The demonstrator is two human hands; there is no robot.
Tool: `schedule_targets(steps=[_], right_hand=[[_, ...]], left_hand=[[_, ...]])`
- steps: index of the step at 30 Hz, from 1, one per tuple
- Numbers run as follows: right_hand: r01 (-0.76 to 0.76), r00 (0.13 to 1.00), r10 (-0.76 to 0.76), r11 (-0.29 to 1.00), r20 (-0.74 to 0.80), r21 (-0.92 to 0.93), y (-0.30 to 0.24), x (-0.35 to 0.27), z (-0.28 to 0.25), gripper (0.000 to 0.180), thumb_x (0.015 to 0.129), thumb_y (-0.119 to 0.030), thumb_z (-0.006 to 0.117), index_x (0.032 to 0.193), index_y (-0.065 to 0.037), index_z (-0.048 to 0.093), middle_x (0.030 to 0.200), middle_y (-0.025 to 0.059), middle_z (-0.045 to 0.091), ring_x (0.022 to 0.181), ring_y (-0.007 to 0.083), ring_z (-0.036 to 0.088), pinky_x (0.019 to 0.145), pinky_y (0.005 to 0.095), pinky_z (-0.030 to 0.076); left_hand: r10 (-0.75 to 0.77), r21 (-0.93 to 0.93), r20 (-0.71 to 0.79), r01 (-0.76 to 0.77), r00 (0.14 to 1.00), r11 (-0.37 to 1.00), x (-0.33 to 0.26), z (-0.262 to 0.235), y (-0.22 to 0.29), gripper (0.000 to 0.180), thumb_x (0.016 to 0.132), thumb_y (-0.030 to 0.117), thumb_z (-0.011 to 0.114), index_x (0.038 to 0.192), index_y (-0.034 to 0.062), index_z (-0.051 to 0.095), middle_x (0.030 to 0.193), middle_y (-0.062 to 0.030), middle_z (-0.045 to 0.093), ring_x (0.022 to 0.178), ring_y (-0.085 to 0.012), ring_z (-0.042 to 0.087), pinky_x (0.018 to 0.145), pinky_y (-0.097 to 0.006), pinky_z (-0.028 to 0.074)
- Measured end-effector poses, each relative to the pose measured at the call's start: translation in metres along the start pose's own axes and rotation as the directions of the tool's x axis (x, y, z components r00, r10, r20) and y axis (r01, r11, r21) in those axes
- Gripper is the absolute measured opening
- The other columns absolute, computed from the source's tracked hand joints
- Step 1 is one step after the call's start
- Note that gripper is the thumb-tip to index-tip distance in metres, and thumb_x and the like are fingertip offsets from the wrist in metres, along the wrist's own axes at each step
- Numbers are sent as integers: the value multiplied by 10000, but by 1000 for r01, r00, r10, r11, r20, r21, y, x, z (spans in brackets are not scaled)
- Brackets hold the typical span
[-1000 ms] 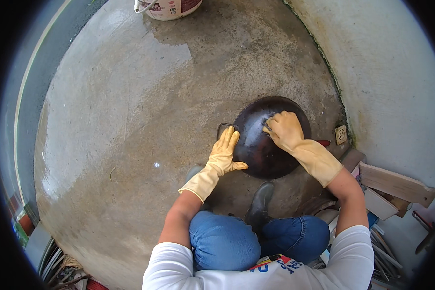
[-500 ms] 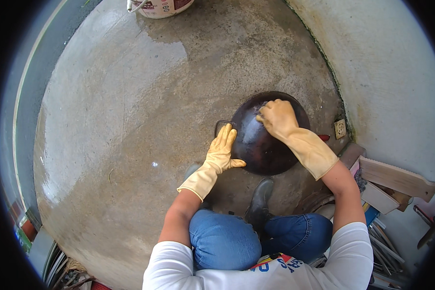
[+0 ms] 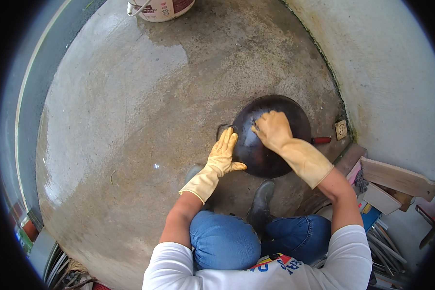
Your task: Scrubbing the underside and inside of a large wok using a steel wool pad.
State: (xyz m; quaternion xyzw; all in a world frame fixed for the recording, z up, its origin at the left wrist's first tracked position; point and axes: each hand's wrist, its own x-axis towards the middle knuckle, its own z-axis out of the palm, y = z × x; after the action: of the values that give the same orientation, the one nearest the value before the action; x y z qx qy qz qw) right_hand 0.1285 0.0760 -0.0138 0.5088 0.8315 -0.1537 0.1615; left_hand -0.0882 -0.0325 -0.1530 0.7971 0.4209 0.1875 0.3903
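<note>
A dark wok (image 3: 275, 166) lies bottom up on the wet concrete floor, with a wire loop handle (image 3: 219, 129) on its left and a red grip (image 3: 321, 140) sticking out on its right. My left hand (image 3: 221, 154), in a yellow rubber glove, rests at the wok's left rim by the loop. Its fingers are stretched out and the thumb lies apart on the rim. The matching glove covers my right hand (image 3: 273, 130), closed and pressed on the wok's curved bottom. A small dark bit shows at its fingertips, but what it grips is mostly hidden.
At the far left stands a white bucket (image 3: 166, 10). A wall (image 3: 372, 72) rises on the right, with a square floor drain (image 3: 341, 129) at its foot. Boards (image 3: 396, 179) and metal strips lean near my right elbow. My boot (image 3: 262, 203) is close to the wok.
My right hand has moved slightly down and left over the wok's bottom. More of the red grip now shows. The left hand keeps its place at the rim.
</note>
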Motion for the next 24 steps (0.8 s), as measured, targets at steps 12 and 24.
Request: schedule_targets(steps=[12, 24], right_hand=[[-382, 924, 381, 923, 27, 43, 24, 7, -17, 272, 871, -313, 651, 761, -73, 717, 814, 133, 696, 755, 329, 674, 699, 468, 535], [-265, 640, 686, 620, -345, 739, 52, -78, 4, 170, 857, -157, 727, 883, 10, 700, 831, 181, 683, 772, 314, 673, 732, 386, 521]], left_hand=[[33, -6, -5, -33, 999, 999, 8, 3, 0, 1295, 608, 730, 750, 1521, -7, 202, 1563, -308, 217, 1451, -458, 248, 1179, -489, 257], [-117, -236, -62, 100, 991, 967, 39, -54, 36, 729, 855, 360, 708, 1409, -21, 426, 1411, -264, 491, 1309, -411, 481, 1109, -440, 383]])
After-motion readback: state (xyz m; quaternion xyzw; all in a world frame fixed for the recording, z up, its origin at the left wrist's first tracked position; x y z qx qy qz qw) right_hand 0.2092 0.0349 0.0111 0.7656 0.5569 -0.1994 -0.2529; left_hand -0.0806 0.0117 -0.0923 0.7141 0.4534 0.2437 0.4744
